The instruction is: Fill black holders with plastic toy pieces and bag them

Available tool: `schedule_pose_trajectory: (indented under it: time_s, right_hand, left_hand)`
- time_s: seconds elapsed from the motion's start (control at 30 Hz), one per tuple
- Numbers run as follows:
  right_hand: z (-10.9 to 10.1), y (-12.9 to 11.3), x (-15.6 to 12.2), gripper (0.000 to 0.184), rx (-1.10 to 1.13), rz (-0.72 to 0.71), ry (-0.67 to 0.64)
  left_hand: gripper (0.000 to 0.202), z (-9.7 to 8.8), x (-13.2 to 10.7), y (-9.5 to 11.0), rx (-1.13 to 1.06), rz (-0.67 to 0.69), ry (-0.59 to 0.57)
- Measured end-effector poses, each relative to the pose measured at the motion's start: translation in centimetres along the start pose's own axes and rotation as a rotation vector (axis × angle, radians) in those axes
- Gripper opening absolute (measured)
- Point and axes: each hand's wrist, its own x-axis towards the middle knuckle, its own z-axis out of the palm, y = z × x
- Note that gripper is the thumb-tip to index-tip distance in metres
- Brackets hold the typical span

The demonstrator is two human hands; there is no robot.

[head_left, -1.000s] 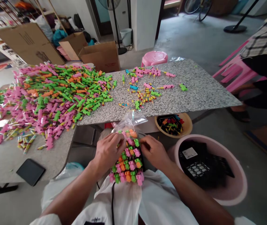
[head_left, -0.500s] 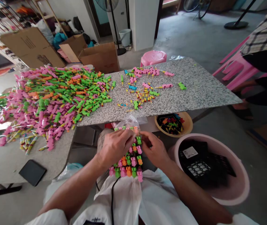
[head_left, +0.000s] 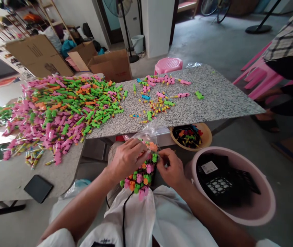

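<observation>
On my lap I hold a clear plastic bag (head_left: 150, 132) packed with a bundle of pink, green and orange plastic toy pieces (head_left: 141, 176). My left hand (head_left: 126, 158) is curled over the bundle's left side and grips it. My right hand (head_left: 171, 167) pinches the bag's right edge beside the pieces, fingers closed. The bag's open mouth sticks up toward the table edge. A big heap of the same toy pieces (head_left: 58, 106) covers the speckled stone table (head_left: 221, 99) to the left, and a smaller scatter of pieces (head_left: 159, 96) lies at its middle.
A pink tub (head_left: 265, 212) with black crates stands at my right knee, and a tan bowl (head_left: 205, 140) of dark pieces sits under the table edge. A black phone (head_left: 38, 188) lies at the near left. A pink stool, cardboard boxes (head_left: 110, 63) and another person (head_left: 288, 58) are beyond.
The bundle has slid deeper into the bag and tilted left. Both hands shifted slightly right and up along it, still gripping. The view drifted a little.
</observation>
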Motion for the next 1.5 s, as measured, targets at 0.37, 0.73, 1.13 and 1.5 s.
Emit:
schedule_pose_trajectory:
  time_s: [0.37, 0.73, 1.13, 1.5]
  right_hand:
    - [-0.3, -0.4, -0.9, 0.026, 0.055, -0.147, 0.122]
    - [-1.1, -0.3, -2.1, 0.037, -0.004, -0.31, -0.082]
    - [-1.1, -1.1, -1.5, 0.032, -0.058, -0.375, -0.202]
    - [-2.4, -1.6, -2.6, 0.034, -0.042, -0.473, -0.307]
  left_hand:
    - [0.015, 0.3, 0.5, 0.5, 0.033, 0.061, -0.008]
    - [0.012, -2.1, -4.1, -3.6, 0.098, 0.119, -0.198]
    - [0.024, -1.7, -7.8, -5.8, -0.193, -0.041, -0.033]
    - [0.035, -0.6, -13.7, -1.7, -0.324, -0.092, 0.09]
